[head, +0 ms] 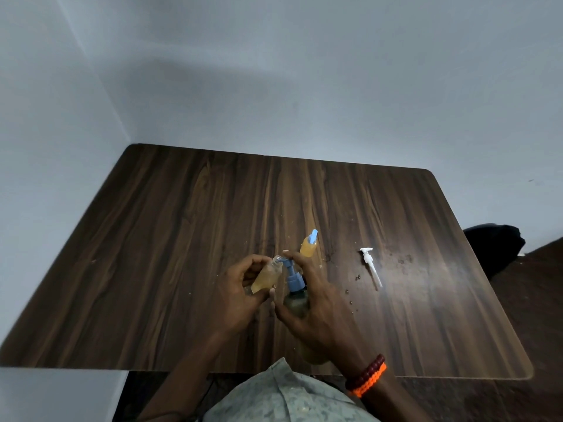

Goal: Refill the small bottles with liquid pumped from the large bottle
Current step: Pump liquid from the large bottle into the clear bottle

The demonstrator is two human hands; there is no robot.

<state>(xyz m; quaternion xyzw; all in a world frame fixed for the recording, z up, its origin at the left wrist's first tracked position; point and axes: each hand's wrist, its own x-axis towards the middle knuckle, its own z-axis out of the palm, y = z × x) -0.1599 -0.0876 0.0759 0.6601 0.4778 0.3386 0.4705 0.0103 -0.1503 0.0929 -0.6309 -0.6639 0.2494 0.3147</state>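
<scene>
My left hand [240, 295] holds a small clear bottle [268, 275] of yellowish liquid, tilted with its open threaded neck against the spout of a blue pump. That blue pump [294, 275] tops the large bottle [297, 303], which my right hand [316, 306] grips around the body, with a finger resting on the pump head. Behind them a second small bottle [309, 248] with amber liquid and a blue cap stands upright on the wooden table [182, 239].
A loose white pump head [371, 266] with its dip tube lies on the table to the right, with small drops of spilled liquid [358, 278] beside it. Grey walls close the back and left. A dark object [493, 248] sits beyond the table's right edge.
</scene>
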